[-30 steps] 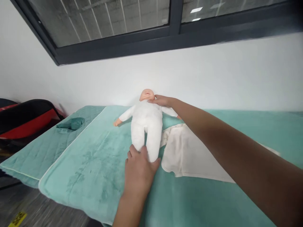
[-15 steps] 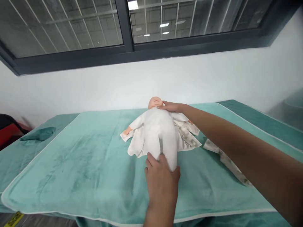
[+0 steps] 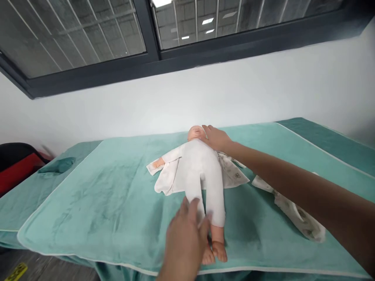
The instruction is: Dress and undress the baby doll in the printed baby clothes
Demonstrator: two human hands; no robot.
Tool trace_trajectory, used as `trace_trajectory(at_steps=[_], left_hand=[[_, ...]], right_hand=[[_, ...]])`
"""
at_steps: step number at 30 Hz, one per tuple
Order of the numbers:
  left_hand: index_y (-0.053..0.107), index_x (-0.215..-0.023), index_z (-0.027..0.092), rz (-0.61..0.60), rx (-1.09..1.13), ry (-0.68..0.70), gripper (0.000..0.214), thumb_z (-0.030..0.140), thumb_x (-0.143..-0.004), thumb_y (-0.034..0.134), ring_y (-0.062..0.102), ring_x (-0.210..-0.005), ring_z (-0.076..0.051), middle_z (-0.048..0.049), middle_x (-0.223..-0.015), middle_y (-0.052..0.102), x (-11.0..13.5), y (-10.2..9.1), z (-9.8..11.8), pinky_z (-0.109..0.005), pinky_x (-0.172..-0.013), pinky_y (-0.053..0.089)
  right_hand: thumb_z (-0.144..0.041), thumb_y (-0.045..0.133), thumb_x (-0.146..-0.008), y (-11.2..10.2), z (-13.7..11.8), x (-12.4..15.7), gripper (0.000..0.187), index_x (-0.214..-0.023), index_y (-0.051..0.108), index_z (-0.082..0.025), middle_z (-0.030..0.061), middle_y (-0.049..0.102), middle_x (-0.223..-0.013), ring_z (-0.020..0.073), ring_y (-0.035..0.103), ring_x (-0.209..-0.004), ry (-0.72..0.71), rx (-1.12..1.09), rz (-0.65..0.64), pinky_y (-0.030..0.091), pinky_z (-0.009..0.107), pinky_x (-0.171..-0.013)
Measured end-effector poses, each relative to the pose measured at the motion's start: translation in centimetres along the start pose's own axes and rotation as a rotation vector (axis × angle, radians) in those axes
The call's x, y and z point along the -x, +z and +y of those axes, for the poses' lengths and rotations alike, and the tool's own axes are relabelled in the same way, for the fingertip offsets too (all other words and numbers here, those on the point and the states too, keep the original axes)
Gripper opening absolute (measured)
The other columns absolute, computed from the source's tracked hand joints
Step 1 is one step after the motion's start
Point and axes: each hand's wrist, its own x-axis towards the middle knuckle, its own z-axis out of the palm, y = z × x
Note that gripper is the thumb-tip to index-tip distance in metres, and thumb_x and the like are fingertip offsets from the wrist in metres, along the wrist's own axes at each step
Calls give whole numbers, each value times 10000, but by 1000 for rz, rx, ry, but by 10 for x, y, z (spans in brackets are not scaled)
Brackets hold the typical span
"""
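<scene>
A baby doll (image 3: 202,162) in white long-sleeved clothing lies on its back, head away from me and bare feet toward me. Beneath it a white patterned baby jacket (image 3: 166,181) is spread out. My left hand (image 3: 187,236), slightly blurred, is over the doll's lower leg with fingers apart; whether it touches the leg I cannot tell. At the doll's head and shoulder, my right hand (image 3: 217,138) lies with its fingers stretched out, and my forearm crosses over the jacket's right side. The doll's arm on that side is hidden.
A second patterned white garment (image 3: 301,218) lies to the right, partly under my right forearm. A green blanket with a pale edge (image 3: 96,218) covers the surface. Behind are a white wall (image 3: 117,109) and a dark window frame (image 3: 158,64). A red and black object (image 3: 17,171) stands at left.
The doll's legs have come down straight and its feet now show. My left hand has loosened from the legs and moved down-left. My right hand has shifted slightly off the head.
</scene>
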Motion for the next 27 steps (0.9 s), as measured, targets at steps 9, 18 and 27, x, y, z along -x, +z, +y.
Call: trace_trajectory(at_steps=[9, 18, 27], left_hand=[[632, -1144, 154, 307, -132, 210, 280, 182, -921, 463, 579, -1134, -258, -114, -1176, 666, -151, -18, -73, -391, -994, 454], [565, -1242, 89, 333, -414, 73, 382, 135, -968, 304, 619, -983, -266, -188, -1210, 602, -212, -9, -71, -382, -801, 502], [644, -1100, 140, 448, -242, 44, 305, 196, -953, 382, 625, -977, -256, -123, -1051, 665, -235, 1, -85, -342, -742, 476]], right_hand=[[-390, 504, -923, 44, -78, -22, 579, -1425, 386, -126, 185, 535, -1357, 324, 525, -1218, -305, 170, -111, 440, 437, -959], [-436, 471, -941, 75, -105, -70, 332, -1097, 630, -190, 126, 709, -1087, 275, 672, -950, -354, 227, -396, 475, 345, -713], [-389, 416, -964, 77, -97, -72, 287, -1071, 619, -217, 104, 700, -1100, 251, 662, -898, -371, 202, -398, 423, 317, -648]])
